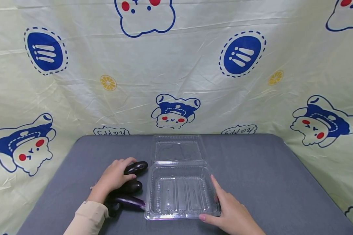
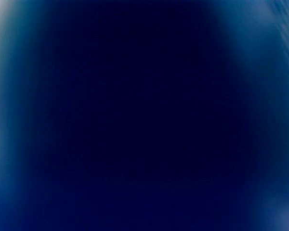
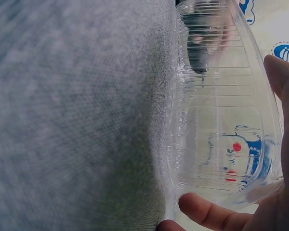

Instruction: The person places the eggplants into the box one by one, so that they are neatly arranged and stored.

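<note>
My left hand grips a glossy dark eggplant, fingers over its far side and thumb on the near side. Under and below that hand lie more eggplants: a dark one and a purple one whose tip reaches the container's left edge. The clear plastic container lies with its lid folded back and no eggplant inside. At its near right corner my right hand holds it, thumb on the front rim and fingers along the side. Dark blue blur fills the left wrist view.
The hinged lid lies flat behind the container, reaching the far edge of the grey table. A pale printed cloth with cartoon figures hangs behind and at the sides. Another dark end of an eggplant shows beside the left sleeve.
</note>
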Motion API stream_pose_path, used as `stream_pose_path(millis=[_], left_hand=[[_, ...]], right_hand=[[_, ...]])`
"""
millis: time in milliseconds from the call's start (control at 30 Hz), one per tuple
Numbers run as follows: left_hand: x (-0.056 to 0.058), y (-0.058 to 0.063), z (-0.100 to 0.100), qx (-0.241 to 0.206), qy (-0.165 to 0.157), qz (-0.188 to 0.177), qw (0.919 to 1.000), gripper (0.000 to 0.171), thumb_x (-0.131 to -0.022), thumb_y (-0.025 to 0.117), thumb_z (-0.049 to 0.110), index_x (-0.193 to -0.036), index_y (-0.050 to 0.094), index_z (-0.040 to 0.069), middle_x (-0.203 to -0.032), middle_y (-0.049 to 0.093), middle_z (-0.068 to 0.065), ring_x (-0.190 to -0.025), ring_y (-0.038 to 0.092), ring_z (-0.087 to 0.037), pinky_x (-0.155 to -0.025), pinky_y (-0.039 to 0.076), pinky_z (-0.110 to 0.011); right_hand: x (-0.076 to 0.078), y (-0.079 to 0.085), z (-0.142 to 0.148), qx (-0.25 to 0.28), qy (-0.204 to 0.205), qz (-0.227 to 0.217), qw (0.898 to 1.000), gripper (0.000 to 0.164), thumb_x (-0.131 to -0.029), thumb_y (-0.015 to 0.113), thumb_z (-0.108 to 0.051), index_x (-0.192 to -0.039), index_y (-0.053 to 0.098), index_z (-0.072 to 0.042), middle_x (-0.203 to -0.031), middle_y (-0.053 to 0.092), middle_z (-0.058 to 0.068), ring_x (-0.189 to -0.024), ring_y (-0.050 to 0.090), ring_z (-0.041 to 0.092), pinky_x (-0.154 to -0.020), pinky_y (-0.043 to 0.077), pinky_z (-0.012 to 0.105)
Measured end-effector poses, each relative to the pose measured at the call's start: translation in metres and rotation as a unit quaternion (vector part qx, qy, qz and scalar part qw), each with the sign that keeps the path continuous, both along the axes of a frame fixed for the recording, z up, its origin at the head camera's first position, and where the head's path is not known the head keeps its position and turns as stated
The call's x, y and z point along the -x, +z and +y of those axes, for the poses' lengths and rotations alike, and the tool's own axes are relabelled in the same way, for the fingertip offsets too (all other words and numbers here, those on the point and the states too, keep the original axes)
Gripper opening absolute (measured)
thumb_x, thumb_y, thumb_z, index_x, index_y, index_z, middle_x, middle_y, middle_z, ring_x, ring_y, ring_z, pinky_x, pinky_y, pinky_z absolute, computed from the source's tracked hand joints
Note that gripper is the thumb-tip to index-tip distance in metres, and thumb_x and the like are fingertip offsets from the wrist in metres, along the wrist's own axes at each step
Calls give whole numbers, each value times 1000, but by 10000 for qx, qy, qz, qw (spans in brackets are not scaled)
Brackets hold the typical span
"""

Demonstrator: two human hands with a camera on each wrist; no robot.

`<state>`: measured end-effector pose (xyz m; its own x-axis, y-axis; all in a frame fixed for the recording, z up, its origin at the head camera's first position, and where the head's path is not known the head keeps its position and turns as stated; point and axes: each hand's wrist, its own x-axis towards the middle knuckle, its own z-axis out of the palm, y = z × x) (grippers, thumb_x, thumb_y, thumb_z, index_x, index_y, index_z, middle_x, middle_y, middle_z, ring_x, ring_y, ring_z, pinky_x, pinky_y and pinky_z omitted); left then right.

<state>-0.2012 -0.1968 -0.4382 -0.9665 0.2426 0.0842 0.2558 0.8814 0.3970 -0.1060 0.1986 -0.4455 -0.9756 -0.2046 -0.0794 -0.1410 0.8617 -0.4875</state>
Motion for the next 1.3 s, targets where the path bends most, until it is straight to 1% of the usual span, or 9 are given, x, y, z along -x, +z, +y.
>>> stream_pose_path(millis=[133,233,400,567,700,800,1000,1133,1300], left_hand=[[-2,2,-2,132,15,262,9996,51,-84,79,30,-130,59,22,-112,70,-10,-100,58,-30,-84,47,-52],[-4,8,-2,169,41,464,9988,52,-83,80,30,-130,60,23,-111,70,-9,-99,58,-29,-83,47,-52],[-9,22,1,106,101,711,9974,52,-82,82,30,-129,61,24,-111,70,-10,-96,57,-28,-81,47,-51],[-11,36,10,127,-41,835,9964,52,-81,82,30,-129,61,23,-113,71,-9,-98,58,-28,-83,47,-52],[-13,48,24,69,-241,836,9962,51,-81,82,30,-128,62,25,-113,70,-6,-98,57,-25,-84,47,-51],[-14,57,38,3,-378,783,9962,51,-81,82,31,-128,61,27,-114,70,-4,-99,57,-24,-84,47,-50],[-14,71,71,45,-765,667,9948,52,-81,82,35,-128,61,29,-117,69,-1,-103,57,-22,-87,46,-47],[-11,75,92,76,-1130,596,9918,51,-80,82,36,-127,62,29,-115,70,0,-102,56,-21,-85,46,-44],[-6,73,115,35,-1545,330,9874,51,-81,82,36,-127,62,29,-115,70,0,-101,57,-20,-81,48,-40]], right_hand=[[0,1,0,-1,10,-29,10000,125,-67,75,-73,-160,2,-32,-104,58,-4,-93,53,12,-66,46,36],[0,1,0,-8,-5,-80,10000,126,-67,75,-73,-161,2,-30,-104,58,-4,-93,54,13,-67,46,37],[2,2,-1,62,-4,-205,9998,127,-69,75,-71,-161,2,-24,-104,59,-3,-92,54,13,-67,47,36],[3,2,-1,112,15,-270,9996,127,-69,76,-70,-161,3,-21,-102,59,-2,-89,53,13,-66,46,35],[3,1,-1,122,25,-283,9995,127,-70,76,-70,-161,3,-21,-104,61,-1,-92,55,13,-67,48,37],[3,1,-1,118,35,-257,9996,127,-70,75,-71,-161,3,-20,-104,61,-1,-93,55,14,-68,48,38],[2,0,0,106,26,-100,9999,127,-68,75,-72,-161,7,-18,-101,58,-4,-90,53,11,-69,46,33],[1,0,1,82,7,-30,10000,127,-68,75,-73,-161,9,-18,-99,57,-7,-88,51,9,-69,45,30],[2,0,1,113,35,-133,9998,126,-69,74,-73,-161,9,-17,-101,58,-5,-88,53,10,-68,46,30]])
